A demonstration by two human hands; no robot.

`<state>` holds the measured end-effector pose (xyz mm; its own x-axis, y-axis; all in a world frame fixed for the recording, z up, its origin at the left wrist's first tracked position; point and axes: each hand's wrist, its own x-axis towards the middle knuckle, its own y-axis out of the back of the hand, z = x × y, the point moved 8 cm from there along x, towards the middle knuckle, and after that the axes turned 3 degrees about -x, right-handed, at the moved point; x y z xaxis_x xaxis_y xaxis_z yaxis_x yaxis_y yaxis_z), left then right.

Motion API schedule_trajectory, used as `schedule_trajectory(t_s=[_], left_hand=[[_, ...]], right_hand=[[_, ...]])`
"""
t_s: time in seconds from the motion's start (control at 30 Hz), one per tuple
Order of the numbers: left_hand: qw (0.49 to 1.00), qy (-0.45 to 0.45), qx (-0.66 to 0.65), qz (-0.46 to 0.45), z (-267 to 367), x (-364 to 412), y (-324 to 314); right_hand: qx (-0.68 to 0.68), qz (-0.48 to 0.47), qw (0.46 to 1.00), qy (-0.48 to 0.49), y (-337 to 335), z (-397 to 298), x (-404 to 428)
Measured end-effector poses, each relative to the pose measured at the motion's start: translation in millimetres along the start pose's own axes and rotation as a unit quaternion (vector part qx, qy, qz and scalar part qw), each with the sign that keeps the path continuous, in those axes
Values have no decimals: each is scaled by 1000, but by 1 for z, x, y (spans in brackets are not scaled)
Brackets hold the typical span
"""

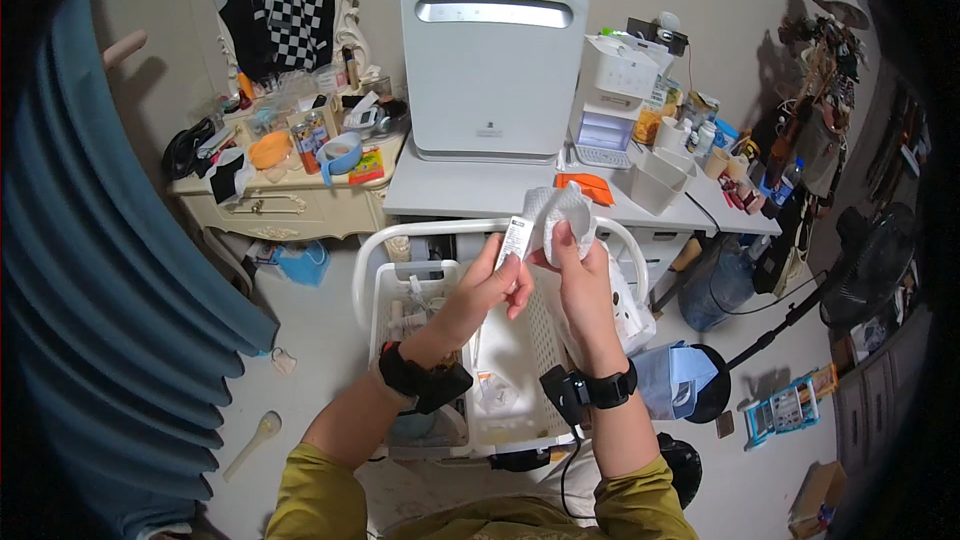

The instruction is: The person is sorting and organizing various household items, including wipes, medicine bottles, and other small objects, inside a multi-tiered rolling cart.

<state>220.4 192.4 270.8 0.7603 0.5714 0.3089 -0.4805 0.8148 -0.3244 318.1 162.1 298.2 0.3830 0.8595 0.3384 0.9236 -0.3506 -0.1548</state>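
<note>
In my left hand (491,277) I grip a small white labelled item (515,238), narrow and flat, with printed writing on its face. My right hand (579,277) pinches a crumpled white paper towel (566,217), thumb on the front. Both hands are held close together above a white plastic basket (457,270) split into two bins. Cables and small white parts (412,315) lie in its left bin, partly hidden by my left forearm. A clear plastic bag (495,394) rests on the bottom of the right bin.
Behind stands a white desk (450,187) with a large white appliance (491,67) and an orange packet (585,187). A cluttered cream dresser (330,210) is at left, beside a blue curtain (112,277). To the right are a black fan (862,262) and a water jug (716,296).
</note>
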Motion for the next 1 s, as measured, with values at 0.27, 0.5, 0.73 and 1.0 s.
schedule_trajectory(t_s=[0.27, 0.5, 0.73, 1.0], left_hand=[[998, 9, 53, -44, 2, -2, -18], [925, -140, 322, 147, 27, -12, -12], [885, -140, 430, 113, 32, -13, -16], [917, -117, 366, 108, 26, -14, -18]], right_hand=[[-110, -25, 991, 76, 2, -5, 2], [-45, -49, 998, 22, -6, -9, -2], [-55, -82, 995, -9, -14, -4, -6], [-28, -30, 995, -90, -2, 13, -3]])
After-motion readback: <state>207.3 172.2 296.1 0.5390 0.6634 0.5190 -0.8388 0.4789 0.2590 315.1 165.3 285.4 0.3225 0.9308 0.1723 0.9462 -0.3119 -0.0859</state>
